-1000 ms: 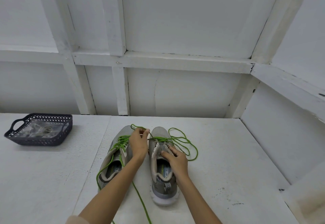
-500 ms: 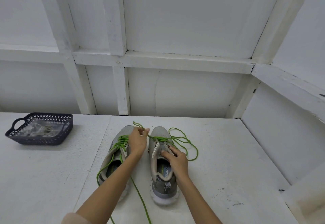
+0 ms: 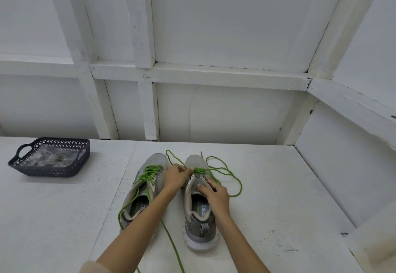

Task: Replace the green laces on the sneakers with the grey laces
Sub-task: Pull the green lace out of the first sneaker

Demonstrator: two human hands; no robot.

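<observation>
Left hand [image 3: 174, 176] pinches the green lace [image 3: 202, 169] at the far eyelets of the right sneaker [image 3: 199, 214], while my right hand [image 3: 214, 195] lies with fingers flat on its tongue, pinning the shoe and gripping nothing. The left sneaker [image 3: 143, 193] just beside it is laced in green. Loose loops lie on the table [image 3: 278, 187] to the right. I judge a hard pull could knot them, or drag the shoe if the pressing hand slips. Grey laces may be in the dark basket [image 3: 49, 157] far left, but I cannot tell.
</observation>
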